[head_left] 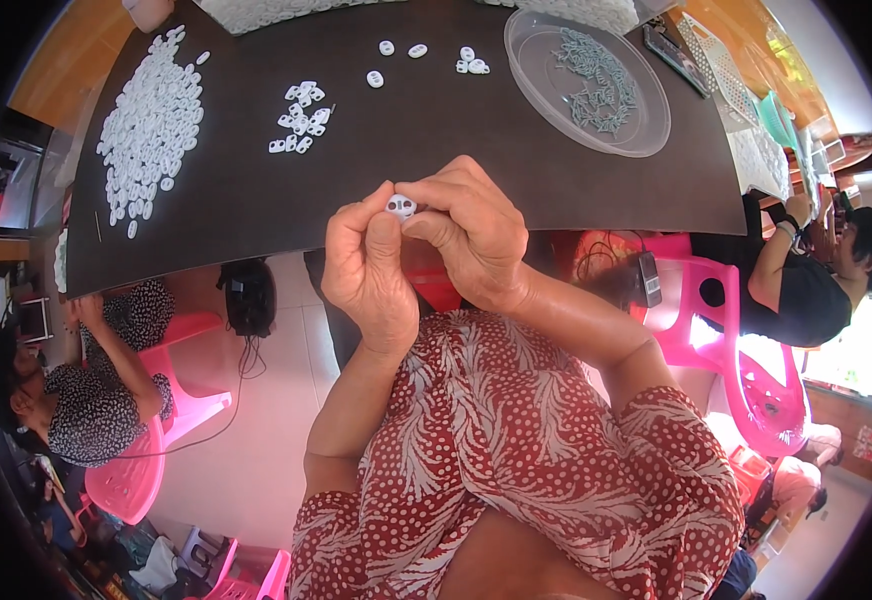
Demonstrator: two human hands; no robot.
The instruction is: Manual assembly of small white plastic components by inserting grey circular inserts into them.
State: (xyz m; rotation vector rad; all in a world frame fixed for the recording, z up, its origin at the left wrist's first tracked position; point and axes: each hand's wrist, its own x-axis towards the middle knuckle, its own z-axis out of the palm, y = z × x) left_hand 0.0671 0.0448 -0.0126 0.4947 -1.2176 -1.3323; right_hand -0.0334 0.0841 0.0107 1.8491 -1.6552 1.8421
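Observation:
Between my two hands, just past the near edge of the dark table (216,200), is a small white oval plastic piece (401,206) with dark holes in its face. My left hand (366,270) pinches it from the left, thumb against its near side. My right hand (471,225) grips its right side with thumb and bent fingers. Farther off lies a loose cluster of white pieces (303,118), some with side tabs. Single white ovals (375,79) and a smaller cluster (472,63) lie beyond.
A large heap of white ovals (151,125) covers the table's left side. At the far right, a round clear tray (646,125) holds many thin grey-green pieces (596,80). A phone (676,60) lies beside it. People sit on pink chairs (721,300) at both sides.

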